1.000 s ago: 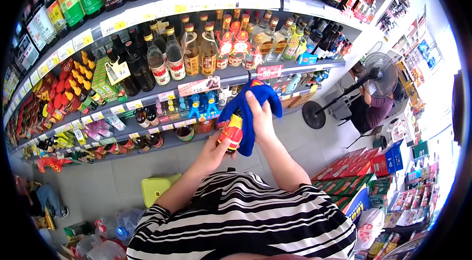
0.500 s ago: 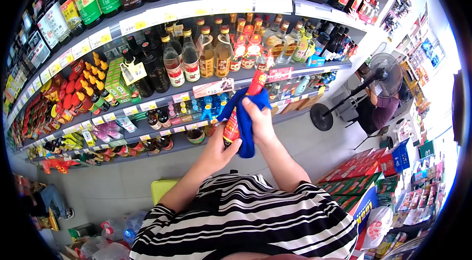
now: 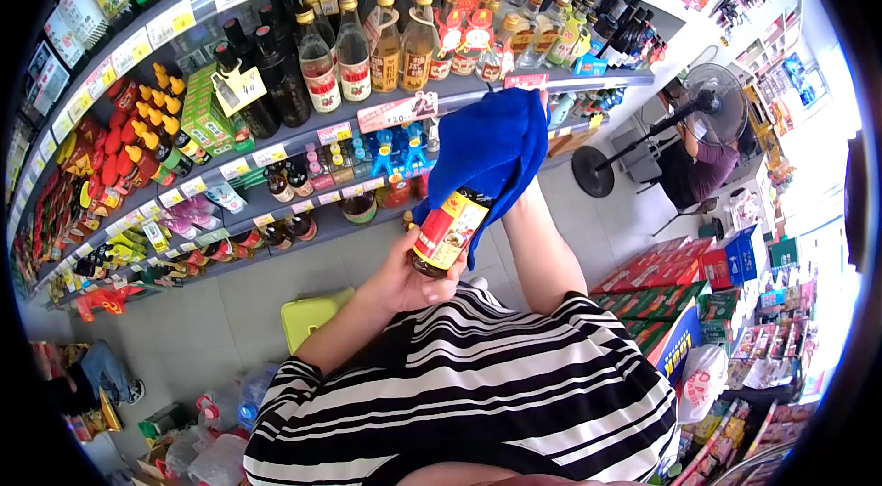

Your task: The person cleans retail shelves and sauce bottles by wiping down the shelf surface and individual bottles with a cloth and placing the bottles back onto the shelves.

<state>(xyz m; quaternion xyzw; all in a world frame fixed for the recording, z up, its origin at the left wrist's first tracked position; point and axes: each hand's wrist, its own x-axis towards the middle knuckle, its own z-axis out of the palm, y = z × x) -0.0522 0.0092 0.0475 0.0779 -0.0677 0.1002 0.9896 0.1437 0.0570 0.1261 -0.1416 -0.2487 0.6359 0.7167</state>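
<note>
My left hand (image 3: 404,282) is wrapped round the lower end of a dark bottle (image 3: 450,231) with a red and yellow label. A blue cloth (image 3: 487,144) covers the upper part of the bottle and hangs down beside it. Behind the cloth is my right hand (image 3: 540,109); only a bit of it shows past the cloth's right edge, and its fingers are mostly hidden. The bottle is tilted, its base toward my body. Both hands are in front of the shelves.
Curved shelves (image 3: 367,114) of bottles and price tags stand ahead. A black fan (image 3: 593,170) and a seated person (image 3: 712,164) are at the right. Red and green boxes (image 3: 643,298) lie at the lower right, a yellow-green stool (image 3: 308,316) at the lower left.
The bottle has turned so that its label faces up, and the blue cloth now covers its upper end. My right hand has moved up and right, behind the cloth.
</note>
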